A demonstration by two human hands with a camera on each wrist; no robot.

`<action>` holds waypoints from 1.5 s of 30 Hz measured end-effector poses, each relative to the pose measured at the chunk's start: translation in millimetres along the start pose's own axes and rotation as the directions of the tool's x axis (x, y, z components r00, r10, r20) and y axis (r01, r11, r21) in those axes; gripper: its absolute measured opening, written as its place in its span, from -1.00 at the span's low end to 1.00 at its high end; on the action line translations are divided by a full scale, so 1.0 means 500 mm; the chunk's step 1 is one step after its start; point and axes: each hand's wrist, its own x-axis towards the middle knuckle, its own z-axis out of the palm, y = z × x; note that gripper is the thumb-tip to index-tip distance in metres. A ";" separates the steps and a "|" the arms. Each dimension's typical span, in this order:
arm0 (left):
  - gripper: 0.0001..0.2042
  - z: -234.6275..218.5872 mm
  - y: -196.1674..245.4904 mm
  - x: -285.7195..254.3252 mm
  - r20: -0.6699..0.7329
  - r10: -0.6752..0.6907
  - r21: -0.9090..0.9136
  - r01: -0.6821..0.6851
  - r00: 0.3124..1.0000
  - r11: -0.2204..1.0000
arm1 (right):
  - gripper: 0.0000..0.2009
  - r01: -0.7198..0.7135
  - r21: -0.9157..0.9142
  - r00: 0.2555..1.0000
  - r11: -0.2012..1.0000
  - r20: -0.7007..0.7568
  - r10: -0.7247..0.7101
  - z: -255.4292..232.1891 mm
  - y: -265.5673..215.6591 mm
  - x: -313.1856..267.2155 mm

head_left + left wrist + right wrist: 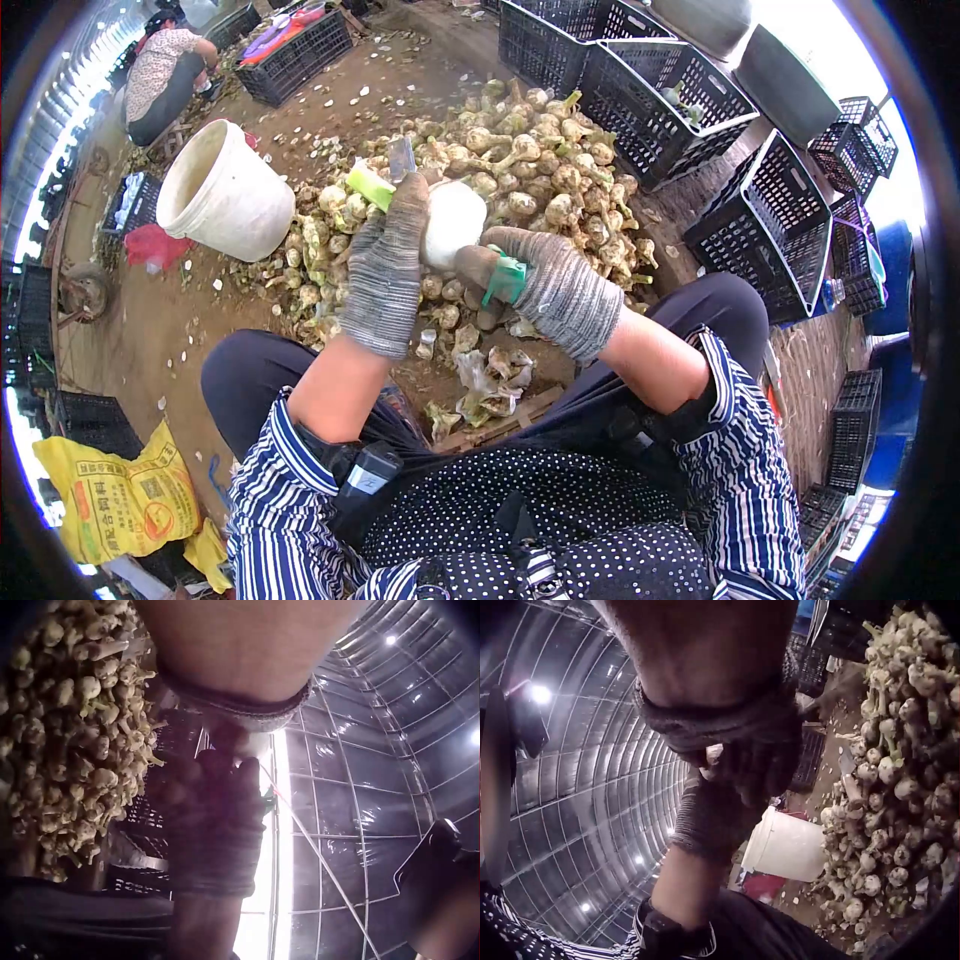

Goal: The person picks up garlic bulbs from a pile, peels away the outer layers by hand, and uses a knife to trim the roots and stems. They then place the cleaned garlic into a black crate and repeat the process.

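Observation:
Both hands wear striped grey knit gloves and meet at a smooth white peeled vegetable in the head view. My left hand holds it from its left side, thumb up along it. My right hand, fingers curled at its lower right, grips a small green tool; I cannot tell its kind. A yellow-green piece and a flat grey blade-like piece show just past the left fingertips. Behind and below the hands spreads a heap of knobbly unpeeled vegetables. In both wrist views the gloves are dark and largely hide the work.
A white bucket stands left of the heap. Black crates line the far right side. Pale slices and peelings lie on the dirt floor. Another person squats far left. A yellow sack lies near left.

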 end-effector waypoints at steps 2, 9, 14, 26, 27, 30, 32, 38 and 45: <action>-0.49 0.005 0.012 0.000 -0.113 -0.118 -0.065 0.112 0.986 0.992 | -0.66 -0.013 -0.020 1.000 1.000 0.014 0.013 -0.004 -0.003 0.000; -0.45 0.000 0.013 0.003 -0.045 -0.392 -0.430 0.337 0.919 0.837 | -0.77 0.305 -0.473 0.947 0.826 0.059 -0.316 0.001 0.053 0.019; -0.43 -0.008 0.010 0.003 -0.024 -0.203 -0.147 0.197 0.979 0.969 | -0.71 0.077 -0.399 0.994 0.914 -0.038 -0.101 0.005 -0.001 0.007; -0.66 0.011 0.032 -0.040 0.070 0.442 0.651 -0.377 0.894 0.659 | -0.65 0.031 -0.193 0.994 0.981 -0.094 -0.050 -0.008 0.018 0.016; -0.70 0.014 0.035 -0.045 0.059 0.394 0.622 -0.343 0.917 0.704 | -0.66 0.097 -0.178 0.988 0.979 -0.103 -0.117 -0.010 0.029 0.019; -0.71 0.012 0.033 -0.047 0.153 0.522 0.697 -0.466 0.839 0.545 | -0.72 0.058 -0.167 0.996 0.984 -0.050 -0.067 -0.022 0.038 0.020; -0.71 0.009 0.026 -0.045 0.138 0.483 0.709 -0.427 0.865 0.561 | -0.73 0.013 -0.192 0.999 0.981 -0.028 -0.019 -0.030 0.038 0.020; -0.70 0.017 0.051 -0.048 -0.012 0.234 0.408 -0.208 0.972 0.889 | -0.77 -0.106 -0.093 0.994 0.990 0.024 0.109 -0.033 0.018 0.022; -0.69 0.015 0.054 -0.056 0.152 0.446 0.786 -0.382 0.882 0.486 | -0.75 0.027 -0.496 0.999 0.868 -0.001 -0.032 -0.022 0.034 0.030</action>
